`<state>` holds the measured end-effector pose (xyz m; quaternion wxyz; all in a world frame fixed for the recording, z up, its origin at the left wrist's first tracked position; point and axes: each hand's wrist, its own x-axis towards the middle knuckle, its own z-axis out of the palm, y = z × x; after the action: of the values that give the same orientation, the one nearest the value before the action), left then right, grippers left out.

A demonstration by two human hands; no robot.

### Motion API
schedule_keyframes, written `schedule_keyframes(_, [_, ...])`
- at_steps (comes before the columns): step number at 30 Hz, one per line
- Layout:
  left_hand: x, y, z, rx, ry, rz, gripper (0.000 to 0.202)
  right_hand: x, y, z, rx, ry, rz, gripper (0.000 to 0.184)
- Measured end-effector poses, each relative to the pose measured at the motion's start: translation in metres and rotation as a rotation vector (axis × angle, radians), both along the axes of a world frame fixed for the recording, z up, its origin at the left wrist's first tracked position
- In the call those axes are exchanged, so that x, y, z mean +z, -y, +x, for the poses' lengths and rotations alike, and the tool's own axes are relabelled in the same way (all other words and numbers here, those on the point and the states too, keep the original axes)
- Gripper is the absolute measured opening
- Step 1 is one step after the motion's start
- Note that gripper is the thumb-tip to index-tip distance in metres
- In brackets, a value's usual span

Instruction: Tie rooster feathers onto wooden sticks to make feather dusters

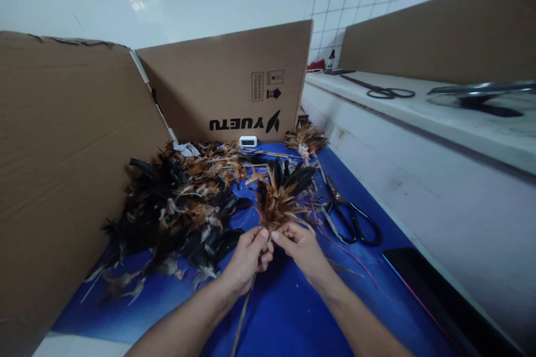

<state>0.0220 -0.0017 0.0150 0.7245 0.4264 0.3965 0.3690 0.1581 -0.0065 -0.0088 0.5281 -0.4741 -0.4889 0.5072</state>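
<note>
A bundle of brown and black feathers stands fanned out from a thin stick that runs down toward me. My left hand is closed around the base of the bundle and the top of the stick. From the other side, my right hand pinches at the same base, thumb close to the left thumb. A bit of red shows between the thumbs; exactly what the right fingertips hold is partly hidden. Loose pink-red string trails over the blue table right of my right hand, near black-handled scissors.
A large heap of feathers covers the left of the blue table. Cardboard panels stand behind and left. A finished-looking feather bunch, a small white display and a black phone-like slab lie around. Scissors rest on the ledge.
</note>
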Motion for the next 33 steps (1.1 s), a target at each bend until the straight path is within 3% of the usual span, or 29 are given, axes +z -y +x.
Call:
schedule_keyframes(13, [0.004, 0.001, 0.000, -0.032, -0.068, 0.012, 0.039, -0.006, -0.001, -0.002, -0.009, 0.004, -0.007, 0.021])
schedule_keyframes(19, [0.004, -0.002, -0.001, 0.018, -0.045, -0.009, 0.040, -0.007, -0.002, 0.000, -0.027, 0.052, -0.010, 0.025])
schedule_keyframes(33, [0.010, -0.014, -0.009, 0.129, 0.041, 0.039, 0.039, -0.013, 0.002, -0.003, 0.105, 0.388, 0.071, 0.013])
